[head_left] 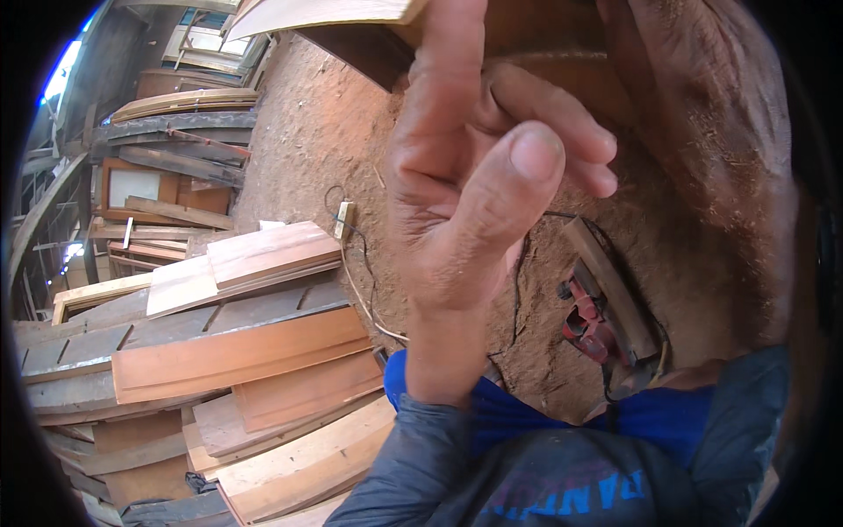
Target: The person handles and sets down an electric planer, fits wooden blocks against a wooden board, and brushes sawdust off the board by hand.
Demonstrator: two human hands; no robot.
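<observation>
— What's the left hand (pixel 474 184) doing?
— Raised near the camera, empty; index up, thumb out, other fingers curled.
— And the right hand (pixel 702 114)?
— Too close; fingers can't be told.
— Nearest thing?
— A red tool (pixel 593 325) on the sawdust floor (pixel 307 132), well below the fingers, right of the planks (pixel 237 351).

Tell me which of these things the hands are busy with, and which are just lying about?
In hand or nearest:
- left hand, raised close to the camera, index finger up, holding nothing
- right hand, at the top right, its grip not visible
- red power tool on the sawdust floor below them

Lying about:
- stack of wooden planks
- cable on the floor
- timber pile further back
</observation>
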